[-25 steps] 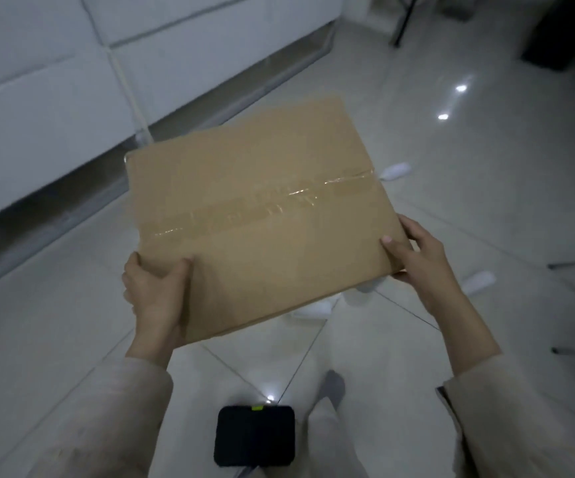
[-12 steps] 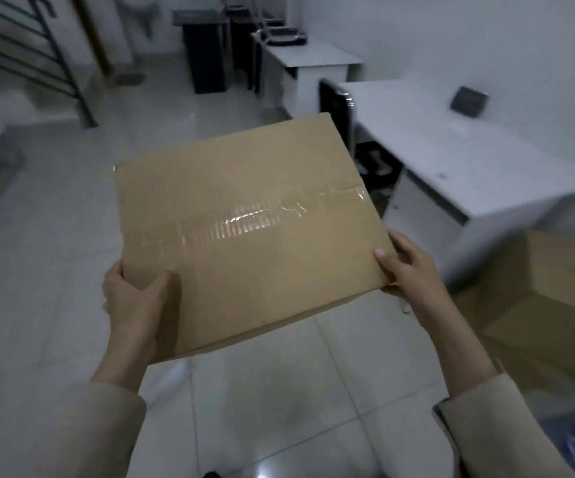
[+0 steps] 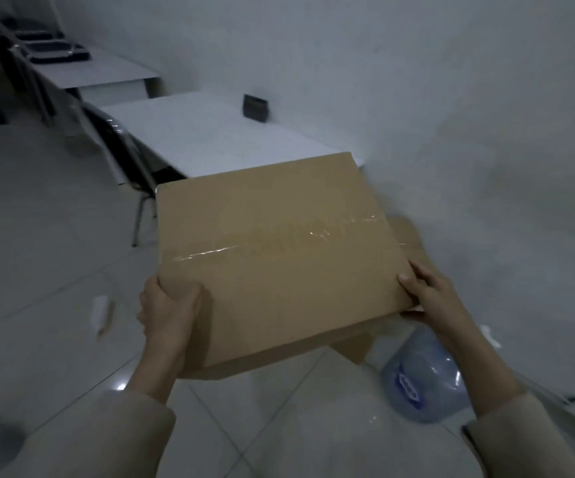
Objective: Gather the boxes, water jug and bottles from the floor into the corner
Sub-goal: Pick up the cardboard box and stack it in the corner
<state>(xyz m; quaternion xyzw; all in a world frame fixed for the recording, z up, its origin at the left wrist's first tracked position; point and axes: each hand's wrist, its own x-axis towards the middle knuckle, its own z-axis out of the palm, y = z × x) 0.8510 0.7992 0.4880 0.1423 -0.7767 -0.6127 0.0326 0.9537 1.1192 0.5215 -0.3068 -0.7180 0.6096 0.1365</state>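
Both hands are on the cardboard box [image 3: 275, 257], which is up in the air, carried flat with its taped top facing the camera. The left hand [image 3: 168, 308] has the near left corner: thumb laid over the top face, the other fingers tucked under where you can't see them. The right hand [image 3: 430, 298] is clamped on the near right corner the same way, thumb on top at the edge, fingers curled around the side and underneath. So both are closed onto the box, not spread out. Light-coloured sleeves [image 3: 134, 429] fill the bottom of the view.

Right below the right forearm there's the water jug [image 3: 420, 381], bluish and see-through with a blue label, sitting on the tiled floor [image 3: 55, 270] next to the wall [image 3: 486, 132]. Just behind it, mostly covered by the held box, is a second cardboard box [image 3: 406, 232] on the floor, also against the wall. Only its right edge and a bit of its lower part show.

Off to the left on the tiles is a small pale object [image 3: 101, 312], too blurry to say what it is.

Further back a white table [image 3: 210, 132] runs along the wall with a small dark item [image 3: 255, 105] on it, and a chair [image 3: 117, 139] is pushed up to its left side. Beyond that is another table [image 3: 106, 72] with dark stuff [image 3: 55, 51] on top.
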